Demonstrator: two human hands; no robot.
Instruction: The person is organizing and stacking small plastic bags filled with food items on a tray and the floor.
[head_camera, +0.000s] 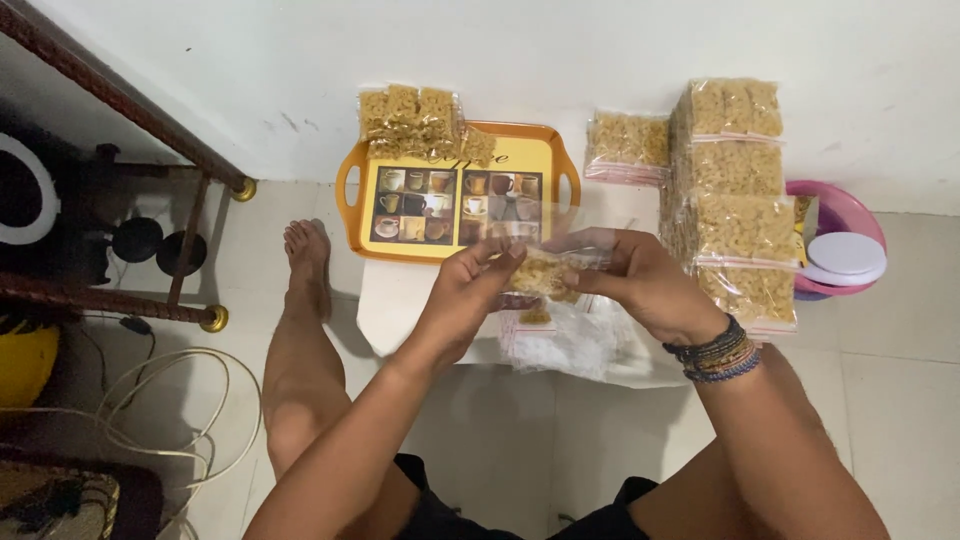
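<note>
My left hand (470, 290) and right hand (640, 280) meet over a small plastic bag of pasta (545, 272), with open air above them. Ahead, the yellow tray (455, 205) has bare room across its middle; a pile of pasta bags (420, 122) blocks its far edge. To my right, a tall stack of filled pasta bags (735, 200) walls off that side, with a pink bowl (845, 215) just behind it. On my left, my outstretched leg (300, 330) bars the floor, and a table frame (130, 200) stands beyond it.
</note>
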